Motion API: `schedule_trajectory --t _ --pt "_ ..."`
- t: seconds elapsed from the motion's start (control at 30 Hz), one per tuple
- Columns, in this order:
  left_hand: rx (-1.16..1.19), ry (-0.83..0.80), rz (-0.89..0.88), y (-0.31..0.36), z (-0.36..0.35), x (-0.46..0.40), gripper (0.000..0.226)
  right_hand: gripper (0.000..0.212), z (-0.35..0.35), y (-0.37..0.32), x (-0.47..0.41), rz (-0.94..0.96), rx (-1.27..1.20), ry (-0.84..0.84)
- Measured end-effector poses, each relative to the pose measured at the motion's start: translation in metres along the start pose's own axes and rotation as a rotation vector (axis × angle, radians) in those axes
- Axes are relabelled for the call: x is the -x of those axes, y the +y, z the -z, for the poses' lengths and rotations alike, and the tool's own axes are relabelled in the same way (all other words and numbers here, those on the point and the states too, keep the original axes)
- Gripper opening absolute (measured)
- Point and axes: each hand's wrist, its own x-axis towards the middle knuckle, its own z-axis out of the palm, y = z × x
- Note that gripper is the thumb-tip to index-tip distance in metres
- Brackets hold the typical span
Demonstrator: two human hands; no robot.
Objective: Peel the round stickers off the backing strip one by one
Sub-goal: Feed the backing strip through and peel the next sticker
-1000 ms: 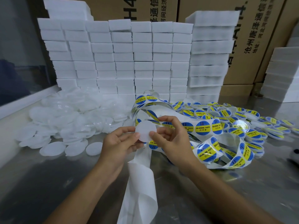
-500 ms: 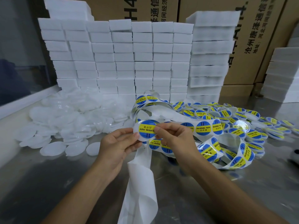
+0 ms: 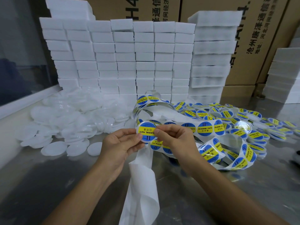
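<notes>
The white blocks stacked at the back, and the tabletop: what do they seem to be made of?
The white blocks look like matte foam or sponge: soft, slightly ragged edges, no shine. The tabletop looks like brushed stainless steel: grey, with blurred reflections.

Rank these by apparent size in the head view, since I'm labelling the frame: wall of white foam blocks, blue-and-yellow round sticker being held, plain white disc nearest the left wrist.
1. Wall of white foam blocks, by far.
2 and 3. Blue-and-yellow round sticker and plain white disc: alike; unranked.
</notes>
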Motion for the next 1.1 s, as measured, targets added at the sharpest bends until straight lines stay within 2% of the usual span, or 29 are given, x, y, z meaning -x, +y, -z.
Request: schedule_trajectory --t 0.17,0.33,0.53,0.67,0.73,0.83,0.9,0.93,1.03,1.1 --pt "-0.019 0.005 -0.011 0.001 0.0 0.001 0.032 0.004 0.0 0.002 -0.002 0.011 0.014 -0.001" --pt "-0.083 0.046 -0.056 0.0 -0.001 0.003 0.016 0.008 0.0 0.005 -0.001 0.086 0.1 0.006" --pt "-0.217 0.054 -0.172 -0.002 -0.008 0.008 0.018 0.002 0.001 0.016 -0.003 0.385 0.432 0.118" --pt "-0.154 0.025 -0.157 0.001 -0.009 0.01 0.018 0.003 -0.001 0.022 -0.003 0.6 0.575 0.207" --pt "-0.099 -0.012 -0.126 0.003 -0.01 0.012 0.025 0.008 -0.003 0.026 -0.003 0.65 0.603 0.254" --pt "0.018 -0.047 -0.082 0.004 -0.01 0.011 0.027 0.034 -0.004 0.028 -0.003 0.556 0.531 0.254" --pt "0.073 -0.067 -0.059 0.003 -0.011 0.011 0.029 0.053 -0.003 0.027 -0.004 0.456 0.456 0.15" --pt "0.092 -0.087 -0.046 0.002 -0.012 0.011 0.033 0.054 -0.002 0.028 -0.003 0.427 0.443 0.079" --pt "0.122 -0.155 -0.005 0.001 -0.012 0.011 0.046 0.047 -0.005 0.026 -0.001 0.37 0.384 -0.035" --pt "0.112 -0.187 0.018 0.002 -0.012 0.011 0.049 0.025 -0.005 0.022 -0.001 0.381 0.33 -0.013"
